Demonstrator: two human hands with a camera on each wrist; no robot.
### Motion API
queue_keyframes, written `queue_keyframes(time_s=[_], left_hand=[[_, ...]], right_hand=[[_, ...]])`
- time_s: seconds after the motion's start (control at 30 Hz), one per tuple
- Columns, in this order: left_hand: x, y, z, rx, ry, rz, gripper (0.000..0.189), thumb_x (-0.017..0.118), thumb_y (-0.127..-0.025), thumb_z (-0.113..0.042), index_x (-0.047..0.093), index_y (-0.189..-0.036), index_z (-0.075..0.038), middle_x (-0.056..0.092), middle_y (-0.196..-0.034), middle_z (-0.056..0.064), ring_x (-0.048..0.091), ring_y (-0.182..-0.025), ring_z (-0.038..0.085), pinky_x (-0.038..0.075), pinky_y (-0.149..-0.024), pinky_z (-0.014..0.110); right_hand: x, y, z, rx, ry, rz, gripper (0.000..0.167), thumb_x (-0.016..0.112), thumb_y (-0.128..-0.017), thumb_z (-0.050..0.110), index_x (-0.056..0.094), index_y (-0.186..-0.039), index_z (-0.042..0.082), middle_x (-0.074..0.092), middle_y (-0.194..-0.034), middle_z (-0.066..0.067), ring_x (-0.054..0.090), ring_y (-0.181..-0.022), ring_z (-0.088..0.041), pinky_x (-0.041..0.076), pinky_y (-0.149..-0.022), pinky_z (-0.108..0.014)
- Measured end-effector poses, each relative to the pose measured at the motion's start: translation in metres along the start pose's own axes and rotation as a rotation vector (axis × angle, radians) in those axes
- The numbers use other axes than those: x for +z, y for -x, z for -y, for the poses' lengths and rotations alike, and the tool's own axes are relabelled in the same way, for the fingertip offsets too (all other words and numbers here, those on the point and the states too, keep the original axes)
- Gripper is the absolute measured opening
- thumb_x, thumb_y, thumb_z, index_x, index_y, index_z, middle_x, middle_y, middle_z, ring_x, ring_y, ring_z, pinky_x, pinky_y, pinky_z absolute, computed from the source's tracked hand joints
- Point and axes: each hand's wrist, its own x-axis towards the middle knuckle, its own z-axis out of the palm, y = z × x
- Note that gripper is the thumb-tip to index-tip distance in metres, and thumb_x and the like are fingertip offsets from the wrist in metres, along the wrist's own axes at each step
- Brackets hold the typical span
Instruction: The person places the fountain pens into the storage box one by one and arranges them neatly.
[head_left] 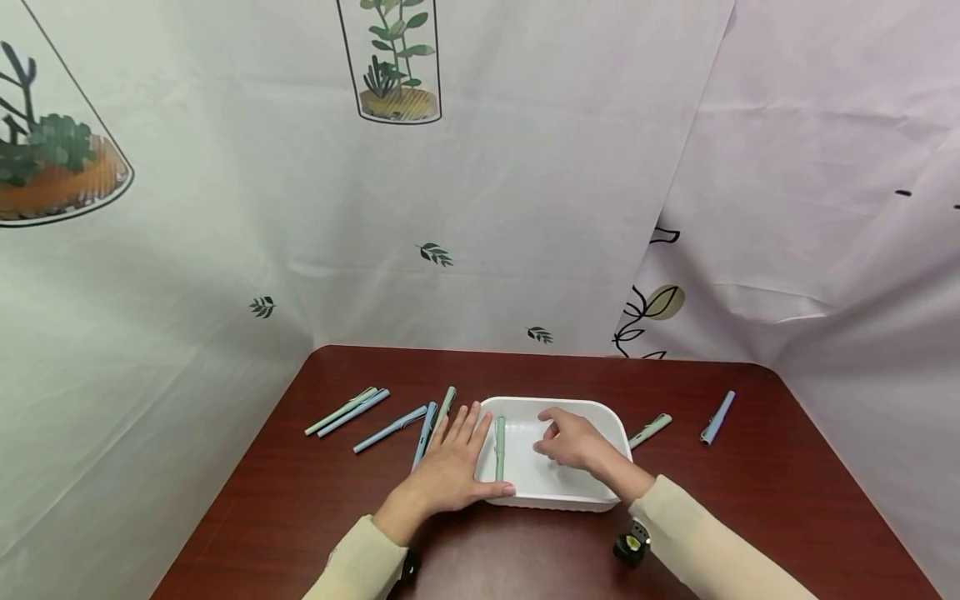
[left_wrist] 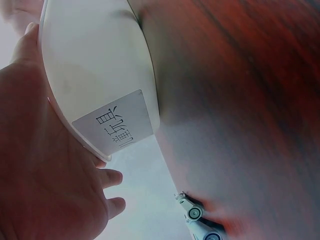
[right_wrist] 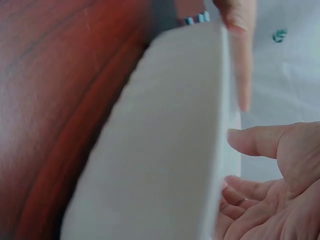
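A white plastic tray stands on the table. Inside it, along the left side, lies a light green pen. My left hand rests on the tray's left rim with its fingers spread and straight, the thumb reaching over the near edge. In the left wrist view, a label with writing shows on the tray's outer wall. Over the right half of the tray hovers my right hand, thumb and index finger apart, with nothing held between them. Its other fingers bend loosely in the right wrist view.
Left of the tray lie blue pens and green pens, several in all, some partly behind my left hand. To the right are another green pen, close to the tray, and a blue pen. A printed curtain hangs behind the table.
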Motion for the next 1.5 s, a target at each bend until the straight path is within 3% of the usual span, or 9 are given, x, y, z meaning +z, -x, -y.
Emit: queue_keyframes(time_s=[0.17, 0.43, 0.9, 1.5], left_hand=[[0.0, 0.0, 0.0, -0.006, 0.009, 0.003, 0.115, 0.058, -0.083, -0.081, 0.02, -0.162, -0.007, 0.011, -0.169, 0.018, 0.011, -0.155, 0.037, 0.009, -0.124, 0.057], [-0.001, 0.001, -0.001, -0.003, 0.017, 0.002, 0.115, 0.057, -0.082, -0.081, 0.02, -0.162, -0.008, 0.01, -0.169, 0.016, 0.01, -0.156, 0.037, 0.009, -0.124, 0.057], [-0.002, 0.001, -0.002, 0.0, 0.016, 0.004, 0.114, 0.056, -0.083, -0.081, 0.021, -0.162, -0.007, 0.009, -0.169, 0.015, 0.011, -0.156, 0.037, 0.01, -0.123, 0.058], [-0.002, 0.0, -0.002, 0.002, 0.014, 0.006, 0.114, 0.057, -0.083, -0.081, 0.022, -0.162, -0.007, 0.009, -0.169, 0.015, 0.008, -0.156, 0.035, 0.01, -0.123, 0.058]], right_hand=[[-0.022, 0.007, -0.004, 0.006, -0.007, -0.035, 0.049, 0.076, -0.088, 0.015, 0.06, -0.132, 0.002, 0.065, -0.096, -0.003, 0.061, -0.071, -0.014, 0.049, -0.063, -0.029], [-0.055, 0.017, -0.018, 0.056, -0.11, -0.041, 0.05, 0.072, -0.093, 0.016, 0.055, -0.138, 0.001, 0.064, -0.109, -0.012, 0.069, -0.086, -0.028, 0.057, -0.075, -0.039], [-0.104, 0.032, -0.063, 0.109, -0.117, -0.113, 0.061, 0.07, -0.096, 0.023, 0.045, -0.144, -0.004, 0.059, -0.124, -0.027, 0.069, -0.096, -0.034, 0.059, -0.083, -0.043], [-0.123, 0.029, -0.114, 0.233, -0.264, -0.12, 0.075, 0.065, -0.099, 0.024, 0.024, -0.147, -0.018, 0.047, -0.129, -0.039, 0.062, -0.112, -0.046, 0.06, -0.083, -0.045]])
